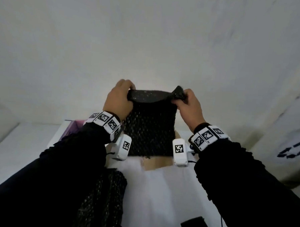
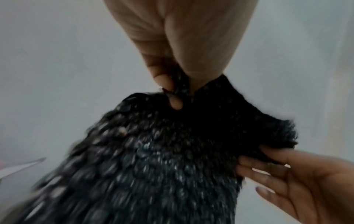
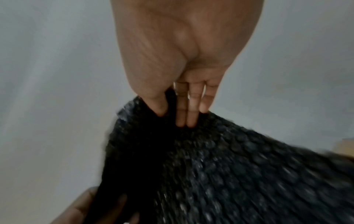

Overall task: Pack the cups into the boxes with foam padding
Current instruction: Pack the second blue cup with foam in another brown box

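Two hands, the left hand [image 1: 118,98] and right hand [image 1: 189,105], pinch the top corners of a black bubble-wrap sheet [image 1: 149,130]. It hangs spread above an open cardboard box [image 1: 158,163], likely to line it.

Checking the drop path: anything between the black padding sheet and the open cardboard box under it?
Nothing visible. The left hand and right hand pinch the top corners of the black padding sheet, which hangs straight over the cardboard box. Its lower edge and the wrist cameras hide most of the box's inside, so that part is unconfirmed.
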`<state>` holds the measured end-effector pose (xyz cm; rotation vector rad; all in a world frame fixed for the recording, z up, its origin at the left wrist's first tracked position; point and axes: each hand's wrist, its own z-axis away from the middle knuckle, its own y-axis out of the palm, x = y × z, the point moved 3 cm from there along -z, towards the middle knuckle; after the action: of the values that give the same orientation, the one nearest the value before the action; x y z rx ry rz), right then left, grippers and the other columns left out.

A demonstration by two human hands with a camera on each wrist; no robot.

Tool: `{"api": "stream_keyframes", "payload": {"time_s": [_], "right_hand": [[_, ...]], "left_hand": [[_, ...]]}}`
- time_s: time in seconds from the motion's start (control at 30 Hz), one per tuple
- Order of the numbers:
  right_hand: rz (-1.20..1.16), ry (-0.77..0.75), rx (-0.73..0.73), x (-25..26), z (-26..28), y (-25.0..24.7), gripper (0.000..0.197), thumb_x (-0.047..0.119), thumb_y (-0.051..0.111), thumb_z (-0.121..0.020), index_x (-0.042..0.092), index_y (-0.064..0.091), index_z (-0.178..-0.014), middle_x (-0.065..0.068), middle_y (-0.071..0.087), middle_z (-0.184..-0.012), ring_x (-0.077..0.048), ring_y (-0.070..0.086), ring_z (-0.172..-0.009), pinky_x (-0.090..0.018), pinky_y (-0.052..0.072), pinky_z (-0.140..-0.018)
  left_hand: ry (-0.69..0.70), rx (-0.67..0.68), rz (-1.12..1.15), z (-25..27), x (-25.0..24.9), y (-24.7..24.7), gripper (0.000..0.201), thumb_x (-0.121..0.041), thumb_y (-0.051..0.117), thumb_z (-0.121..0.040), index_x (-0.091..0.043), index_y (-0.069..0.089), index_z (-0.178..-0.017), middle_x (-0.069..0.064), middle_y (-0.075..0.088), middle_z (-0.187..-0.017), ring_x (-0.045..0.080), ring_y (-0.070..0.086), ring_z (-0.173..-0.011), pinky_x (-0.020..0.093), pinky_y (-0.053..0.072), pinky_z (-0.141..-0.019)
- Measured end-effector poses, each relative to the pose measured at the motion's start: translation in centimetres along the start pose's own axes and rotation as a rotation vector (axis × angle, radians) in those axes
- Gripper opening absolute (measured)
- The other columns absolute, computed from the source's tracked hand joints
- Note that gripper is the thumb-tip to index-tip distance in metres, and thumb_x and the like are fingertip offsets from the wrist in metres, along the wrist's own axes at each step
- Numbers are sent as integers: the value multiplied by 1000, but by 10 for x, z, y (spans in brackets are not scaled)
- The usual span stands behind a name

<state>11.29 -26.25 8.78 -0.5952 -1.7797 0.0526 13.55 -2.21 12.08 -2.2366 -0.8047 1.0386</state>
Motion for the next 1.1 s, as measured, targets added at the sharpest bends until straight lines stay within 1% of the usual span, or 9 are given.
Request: {"api": "stream_keyframes", "payload": {"time_s": [0.1,0.2,0.33,0.43,0.57,0.77,0.83,0.97,1.1], "right_hand": [[-32,-172,-116,13,-1,1,18,21,63,-90,16,46,-90,12,55,-72,8,51,-60,-14,38,-58],[-27,-288,-116,1,4,3,17,25,60,-90,16,46,-96,5,62,-83,-9,63,-79,-26,49,-67],[173,-318,-47,-44,22,18,27,29,45,-91,10,56,-106,-4,53,-107,-15,50,-96,-29,44,-81],[441,-340,-40,-77,38,20,29,32,55,-81,9,59,-99,-6,46,-110,-20,44,-98,-31,42,-81],[639,-447,139,-104,57,30,44,7,63,-62,16,53,-104,-7,50,-109,-28,48,-92,-38,43,-73],[766,-436,496,-133,63,56,17,18,47,-66,21,55,-81,1,54,-86,-26,53,-81,-31,30,-70],[774,-429,550,-134,63,60,20,30,44,-69,23,56,-83,5,55,-84,-22,55,-81,-33,34,-78],[961,-486,706,-142,64,69,44,58,53,-67,24,55,-96,6,58,-78,-20,56,-77,-39,34,-95],[1095,-526,751,-138,65,80,37,45,60,-66,20,53,-92,2,64,-68,-26,61,-68,-41,35,-94]], "left_hand": [[125,-161,60,-2,-3,-1,41,8,51,-61,-9,56,-98,5,51,-113,20,55,-92,27,43,-68],[196,-190,87,12,2,14,36,1,61,-66,-8,58,-100,5,51,-122,16,55,-102,24,48,-74],[166,25,24,46,25,60,31,-13,69,-69,-10,60,-99,4,55,-124,22,57,-104,32,51,-82],[178,219,-72,77,38,94,27,-23,57,-72,-7,62,-93,10,63,-103,28,55,-92,38,49,-76],[123,477,-218,102,42,121,28,-5,68,-71,-10,59,-97,11,60,-88,32,56,-82,33,42,-70],[75,678,-290,112,54,147,32,-5,55,-80,-15,54,-110,6,58,-105,30,58,-84,38,49,-71],[110,695,-322,112,54,149,27,-26,56,-80,-15,58,-104,4,61,-103,27,59,-89,35,46,-77],[252,787,-501,120,61,158,50,-64,53,-65,-20,64,-88,-3,64,-90,21,60,-83,39,47,-88],[330,746,-618,119,63,162,24,-43,76,-59,-24,65,-69,-6,62,-78,18,62,-74,39,40,-85]]}}
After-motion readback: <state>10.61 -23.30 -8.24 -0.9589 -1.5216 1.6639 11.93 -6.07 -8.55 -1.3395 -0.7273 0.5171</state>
